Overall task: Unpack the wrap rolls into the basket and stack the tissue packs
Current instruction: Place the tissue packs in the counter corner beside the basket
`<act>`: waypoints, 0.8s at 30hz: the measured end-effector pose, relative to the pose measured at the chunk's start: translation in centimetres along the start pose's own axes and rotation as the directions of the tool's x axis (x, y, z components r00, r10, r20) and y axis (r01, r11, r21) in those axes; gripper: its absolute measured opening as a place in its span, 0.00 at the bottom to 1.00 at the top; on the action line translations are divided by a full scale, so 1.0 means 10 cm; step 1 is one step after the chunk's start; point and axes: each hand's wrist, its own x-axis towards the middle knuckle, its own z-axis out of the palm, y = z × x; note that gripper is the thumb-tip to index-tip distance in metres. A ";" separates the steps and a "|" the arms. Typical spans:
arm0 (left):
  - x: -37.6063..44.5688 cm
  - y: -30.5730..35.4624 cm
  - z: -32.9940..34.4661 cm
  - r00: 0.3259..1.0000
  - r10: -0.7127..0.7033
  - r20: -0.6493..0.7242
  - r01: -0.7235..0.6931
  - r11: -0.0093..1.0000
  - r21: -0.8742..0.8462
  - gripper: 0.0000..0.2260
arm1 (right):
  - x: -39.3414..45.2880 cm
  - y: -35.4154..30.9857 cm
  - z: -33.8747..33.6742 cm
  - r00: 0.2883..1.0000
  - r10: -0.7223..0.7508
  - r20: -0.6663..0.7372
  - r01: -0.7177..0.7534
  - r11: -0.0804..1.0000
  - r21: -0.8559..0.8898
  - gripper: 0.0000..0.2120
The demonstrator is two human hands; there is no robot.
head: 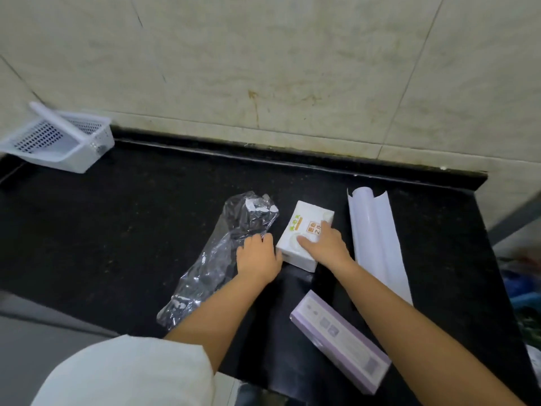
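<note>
**Mid-task: tissue pack under your hands, basket has one roll at most**

Far left of your hands, well apart: white perforated plastic basket (63,142), tipped against the wall. A white tube-like piece lies across it; can't tell if it's a wrap roll or part of the basket.

Just left of your grip: crumpled clear plastic bag (216,256), looks emptied. Your left hand (257,256) rests on its edge, fingers curled, thumb against the pack's left side. Whether it pinches the film, cannot tell.

Centre: white rectangular tissue pack (304,230), flat on the black stone counter (117,230). Your right hand (325,244) lies on top, fingers spread and pressing. Only one pack visible, so no stack yet.

Right of grip: white wrap roll (377,244), partly unrolled, not in the basket. Below it, a lilac long cardboard box (342,338), contents hidden. Items at the far right edge are cut off.
</note>
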 end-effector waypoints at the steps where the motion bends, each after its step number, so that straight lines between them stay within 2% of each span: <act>1: 0.01 -0.05 -0.01 1.000 -0.001 -0.012 0.001 1.000 0.014 0.19 | 0.06 -0.08 0.05 0.997 0.067 0.028 -0.069 0.996 0.060 0.39; 3: 0.03 -0.20 -0.03 0.999 -0.014 -0.039 0.015 1.000 0.024 0.18 | 0.15 -0.24 0.19 0.984 0.175 0.026 -0.176 0.983 0.058 0.46; 6: 0.04 -0.42 -0.08 0.996 -0.030 -0.085 0.033 0.999 0.030 0.19 | 0.24 -0.38 0.39 0.957 0.278 -0.080 -0.282 0.958 -0.043 0.53; 9: 0.02 -0.65 -0.12 0.993 -0.057 -0.101 0.064 0.996 0.062 0.18 | 0.29 -0.45 0.51 0.945 0.279 -0.168 -0.306 0.937 -0.169 0.53; 13: -0.01 -0.94 -0.17 0.990 -0.108 -0.091 0.113 0.993 0.047 0.18 | 0.29 -0.42 0.53 0.970 0.158 -0.185 -0.199 0.952 -0.234 0.46; 16: 0.02 -1.10 -0.24 0.985 -0.130 -0.114 0.135 0.990 0.034 0.20 | 0.23 -0.31 0.43 0.973 0.115 -0.200 -0.152 0.972 -0.180 0.41; 19: 0.04 -1.22 -0.29 0.982 -0.143 -0.126 0.146 0.989 0.016 0.20 | 0.15 -0.35 0.25 0.977 0.060 -0.205 -0.095 0.982 -0.165 0.40; 24: 0.01 -1.51 -0.30 0.971 -0.183 -0.152 0.187 0.982 0.015 0.20 | -0.07 -0.81 0.23 0.961 -0.228 -0.160 0.182 0.949 -0.257 0.42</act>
